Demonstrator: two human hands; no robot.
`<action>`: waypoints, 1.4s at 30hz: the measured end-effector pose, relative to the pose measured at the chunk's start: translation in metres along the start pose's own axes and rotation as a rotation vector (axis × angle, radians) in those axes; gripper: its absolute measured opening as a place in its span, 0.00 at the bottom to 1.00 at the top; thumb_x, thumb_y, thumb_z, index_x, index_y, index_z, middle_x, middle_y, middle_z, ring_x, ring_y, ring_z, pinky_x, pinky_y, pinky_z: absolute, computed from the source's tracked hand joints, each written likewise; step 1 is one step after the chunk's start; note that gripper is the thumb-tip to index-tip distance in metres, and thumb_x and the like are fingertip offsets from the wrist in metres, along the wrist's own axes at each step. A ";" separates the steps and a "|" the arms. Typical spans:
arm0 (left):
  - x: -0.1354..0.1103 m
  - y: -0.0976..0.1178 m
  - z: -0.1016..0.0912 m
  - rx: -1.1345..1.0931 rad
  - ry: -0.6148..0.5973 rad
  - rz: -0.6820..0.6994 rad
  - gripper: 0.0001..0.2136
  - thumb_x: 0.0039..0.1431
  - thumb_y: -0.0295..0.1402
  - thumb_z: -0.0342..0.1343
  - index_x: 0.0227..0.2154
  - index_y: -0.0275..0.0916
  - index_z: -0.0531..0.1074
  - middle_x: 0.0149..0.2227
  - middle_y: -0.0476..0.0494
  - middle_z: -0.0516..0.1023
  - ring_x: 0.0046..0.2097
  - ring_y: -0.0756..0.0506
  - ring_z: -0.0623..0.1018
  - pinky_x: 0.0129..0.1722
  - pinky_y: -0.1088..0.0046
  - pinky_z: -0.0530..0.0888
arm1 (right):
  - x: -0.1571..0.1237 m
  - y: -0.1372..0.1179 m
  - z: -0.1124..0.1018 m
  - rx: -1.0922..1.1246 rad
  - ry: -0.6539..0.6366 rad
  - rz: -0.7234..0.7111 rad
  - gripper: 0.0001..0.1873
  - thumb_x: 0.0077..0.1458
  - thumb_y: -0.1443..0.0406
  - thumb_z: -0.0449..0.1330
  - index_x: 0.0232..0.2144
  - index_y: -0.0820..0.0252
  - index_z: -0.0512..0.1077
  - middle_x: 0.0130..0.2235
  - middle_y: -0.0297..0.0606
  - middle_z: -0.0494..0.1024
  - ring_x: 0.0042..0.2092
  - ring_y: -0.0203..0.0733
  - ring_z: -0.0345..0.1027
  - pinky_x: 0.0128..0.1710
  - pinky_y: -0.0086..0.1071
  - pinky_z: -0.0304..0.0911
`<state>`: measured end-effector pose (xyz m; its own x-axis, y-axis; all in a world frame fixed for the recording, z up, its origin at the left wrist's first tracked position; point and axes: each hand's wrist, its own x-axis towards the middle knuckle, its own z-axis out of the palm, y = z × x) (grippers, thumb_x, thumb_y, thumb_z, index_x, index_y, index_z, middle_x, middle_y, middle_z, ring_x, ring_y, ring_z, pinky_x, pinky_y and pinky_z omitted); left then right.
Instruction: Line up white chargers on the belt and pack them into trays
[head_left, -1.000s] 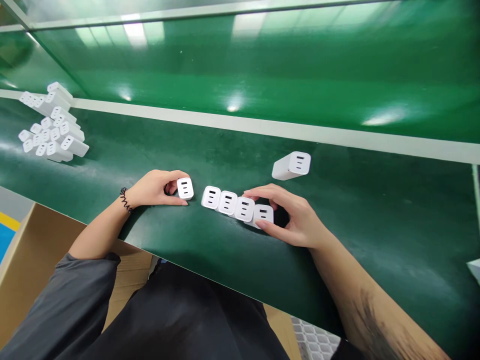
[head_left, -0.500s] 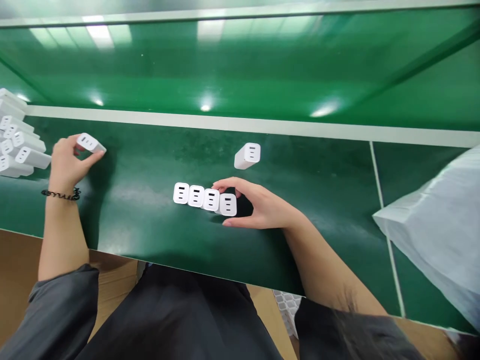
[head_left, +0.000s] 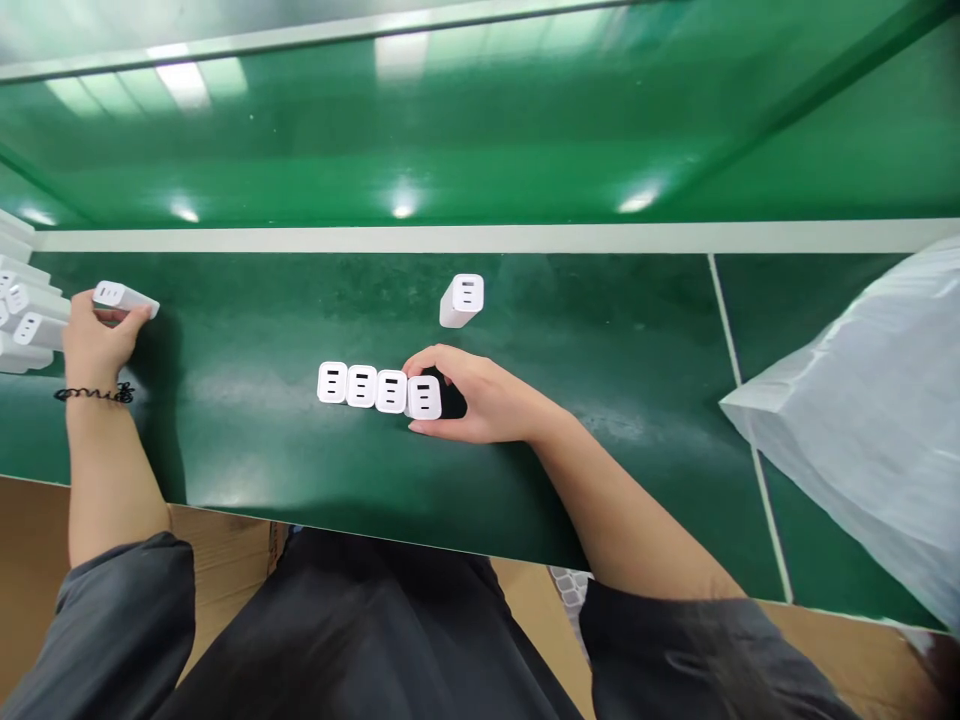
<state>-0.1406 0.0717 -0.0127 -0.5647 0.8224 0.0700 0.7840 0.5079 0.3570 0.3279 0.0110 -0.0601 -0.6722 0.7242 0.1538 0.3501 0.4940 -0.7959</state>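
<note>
At the left, my left hand (head_left: pixel 101 340) grips a white multi-port charger (head_left: pixel 126 297) between thumb and fingers. The charger is tilted, its port face turned up and left, beside a heap of similar chargers. Several white chargers (head_left: pixel 361 386) stand upright side by side in a row mid-table, port faces up. My right hand (head_left: pixel 472 400) curls around the end charger (head_left: pixel 425 398) at the row's right, thumb on the near side and fingers on the far side. Another upright charger (head_left: pixel 462 300) stands apart, beyond my right hand.
The heap of white chargers (head_left: pixel 30 320) lies at the far left edge of the green table (head_left: pixel 262 440). A translucent white plastic bag (head_left: pixel 862 410) covers the right end. A pale strip (head_left: pixel 375 240) runs along the back below a green panel. Cardboard (head_left: pixel 217 560) shows under the front edge.
The whole view has shifted, moving the table things leftward. My right thumb and fingers have closed in around the end charger. My left hand still holds its charger, now tipped more.
</note>
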 end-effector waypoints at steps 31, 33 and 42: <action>-0.140 0.121 0.047 -0.196 -0.566 1.484 0.40 0.53 0.58 0.61 0.60 0.37 0.61 0.55 0.33 0.74 0.55 0.37 0.75 0.53 0.59 0.74 | 0.001 0.005 0.002 -0.346 0.295 -0.119 0.19 0.57 0.59 0.63 0.49 0.56 0.67 0.45 0.42 0.79 0.44 0.48 0.75 0.41 0.40 0.72; -0.141 0.114 0.057 -0.264 -0.575 1.472 0.38 0.54 0.57 0.61 0.61 0.38 0.60 0.54 0.33 0.75 0.54 0.38 0.76 0.52 0.60 0.74 | 0.002 0.008 0.003 -0.418 0.401 -0.137 0.20 0.58 0.61 0.63 0.51 0.57 0.67 0.46 0.44 0.79 0.46 0.49 0.75 0.41 0.40 0.73; -0.134 0.109 0.066 -0.413 -0.674 1.383 0.34 0.57 0.48 0.63 0.62 0.41 0.58 0.52 0.37 0.77 0.49 0.42 0.79 0.48 0.66 0.74 | 0.000 0.007 0.006 -0.620 0.574 -0.007 0.30 0.58 0.59 0.64 0.61 0.50 0.62 0.49 0.46 0.69 0.36 0.44 0.70 0.22 0.34 0.68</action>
<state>0.0377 0.0339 -0.0443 0.7916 0.5859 0.1733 0.3896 -0.7025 0.5956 0.3269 0.0117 -0.0694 -0.2987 0.7696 0.5644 0.7544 0.5526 -0.3543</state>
